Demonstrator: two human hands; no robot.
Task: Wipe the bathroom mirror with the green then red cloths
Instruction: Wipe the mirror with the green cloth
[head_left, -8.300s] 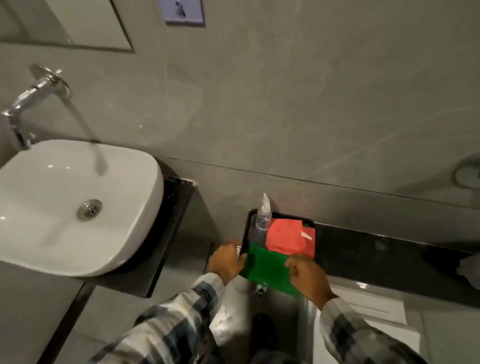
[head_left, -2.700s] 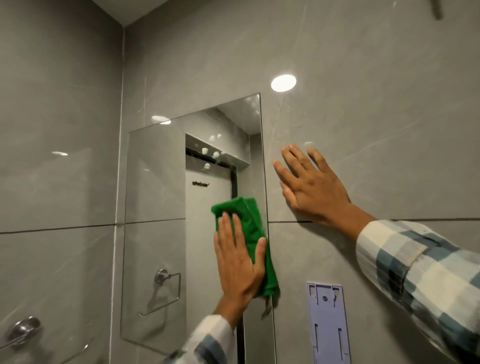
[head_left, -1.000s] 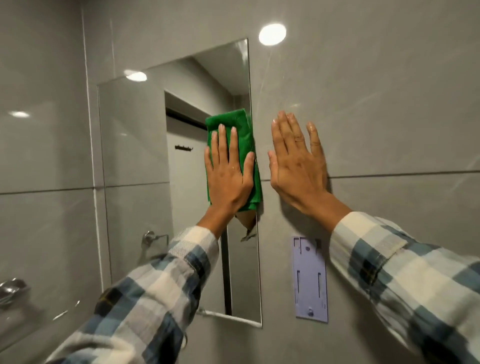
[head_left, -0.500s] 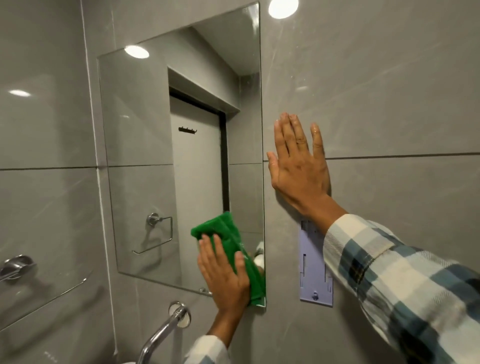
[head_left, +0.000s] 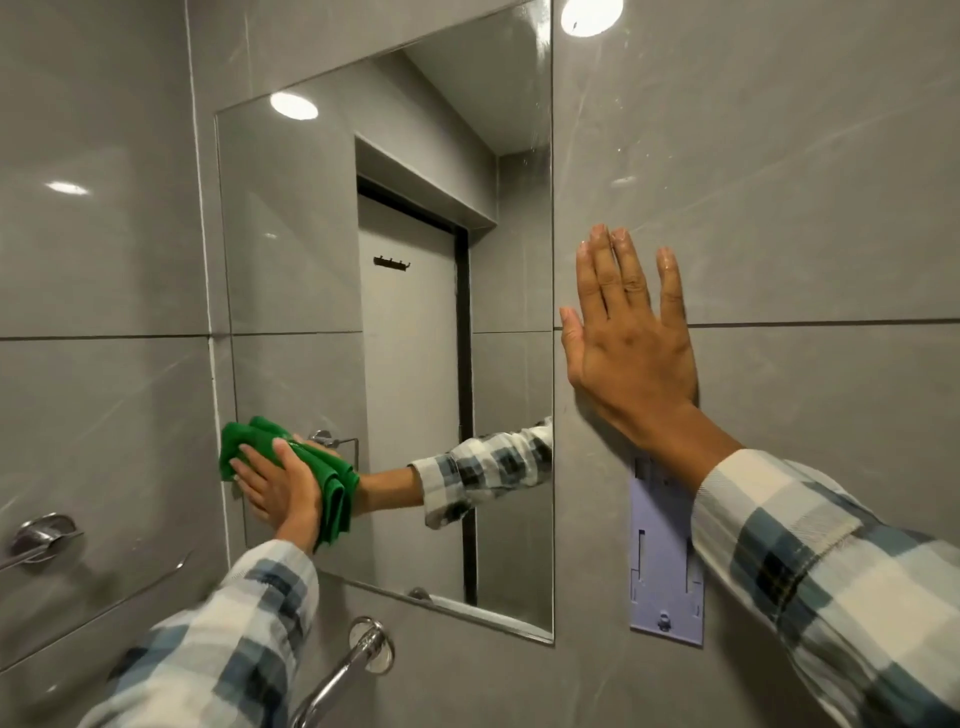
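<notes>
Left-hand grip (head_left: 280, 488) is being pressed flat on the green cloth (head_left: 332, 486) at the mirror (head_left: 415, 322)'s lower left edge; right hand (head_left: 631, 353) being braced open on the wall. Red cloth pass probably not begun, none being shown.

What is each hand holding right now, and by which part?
The left hand presses the bunched green cloth flat against the mirror near its lower left edge, palm over the cloth's middle. The right hand holds nothing; it lies flat on the wall.

sleeves (head_left: 831, 587): long, plaid | colours: white, blue-grey, dark navy | cuffs: loose at wrists
</notes>
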